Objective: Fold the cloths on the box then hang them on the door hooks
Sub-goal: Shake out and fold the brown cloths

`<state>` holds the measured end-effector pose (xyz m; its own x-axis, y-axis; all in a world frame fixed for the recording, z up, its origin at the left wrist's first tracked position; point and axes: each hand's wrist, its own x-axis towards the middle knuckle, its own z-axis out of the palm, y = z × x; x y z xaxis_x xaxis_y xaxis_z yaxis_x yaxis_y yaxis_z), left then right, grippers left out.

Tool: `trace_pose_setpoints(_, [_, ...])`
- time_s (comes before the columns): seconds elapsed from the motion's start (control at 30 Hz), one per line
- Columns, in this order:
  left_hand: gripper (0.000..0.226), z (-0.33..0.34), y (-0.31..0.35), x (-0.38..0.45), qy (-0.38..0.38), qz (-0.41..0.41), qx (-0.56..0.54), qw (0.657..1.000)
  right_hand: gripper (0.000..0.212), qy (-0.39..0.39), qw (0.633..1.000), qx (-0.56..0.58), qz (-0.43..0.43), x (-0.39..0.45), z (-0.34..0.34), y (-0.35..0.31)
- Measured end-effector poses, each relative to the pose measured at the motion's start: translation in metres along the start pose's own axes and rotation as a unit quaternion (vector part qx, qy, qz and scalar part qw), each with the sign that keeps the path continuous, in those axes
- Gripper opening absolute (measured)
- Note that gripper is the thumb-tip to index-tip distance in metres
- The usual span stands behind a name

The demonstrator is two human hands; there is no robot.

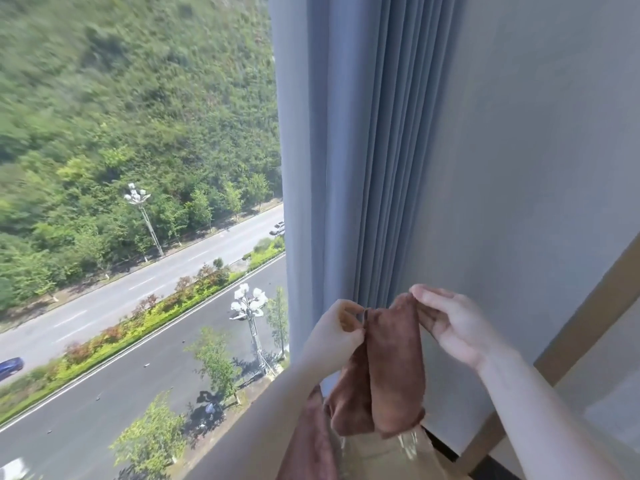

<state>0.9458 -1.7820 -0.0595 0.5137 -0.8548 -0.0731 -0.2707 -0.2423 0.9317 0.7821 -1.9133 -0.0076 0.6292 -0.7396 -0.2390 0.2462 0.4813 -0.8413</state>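
Curtain (pixel 363 168) at 12 o'clock, window (pixel 138 202) at 9. Left hand (pixel 337 336) and right hand (pixel 453 327) each pinch cloth (pixel 391 372) top corners; box (pixel 388 455) below at 6.

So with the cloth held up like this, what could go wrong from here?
1. Both the left hand and the right hand only pinch the top edge of the brown cloth; a fingertip slip could drop it and undo the fold.
2. The cloth hangs bunched and uneven, so the fold may come out crooked.
3. Another cloth lies on the box below and could be dragged off.
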Motion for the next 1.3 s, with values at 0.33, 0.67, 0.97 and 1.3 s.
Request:
trace_pose_setpoints(0.33, [0.024, 0.0, 0.084, -0.028, -0.012, 0.055, -0.048, 0.997, 0.016, -0.103, 0.993, 0.035, -0.049, -0.021, 0.058, -0.062])
trace_pose_setpoints(0.67, [0.015, -0.013, 0.13, -0.037, 0.15, 0.13, -0.054, 0.979, 0.049, -0.16, 0.958, -0.184, -0.153, -0.039, 0.063, -0.085])
trace_pose_setpoints(0.97, [0.015, -0.039, 0.181, -0.032, 0.241, 0.196, 0.001, 0.951, 0.038, -0.08, 0.916, -0.305, -0.247, -0.049, 0.067, -0.081])
trace_pose_setpoints(1.3, [0.023, -0.058, 0.198, -0.034, 0.212, 0.253, 0.083, 0.94, 0.014, -0.08, 0.918, -0.31, -0.233, -0.052, 0.09, -0.099])
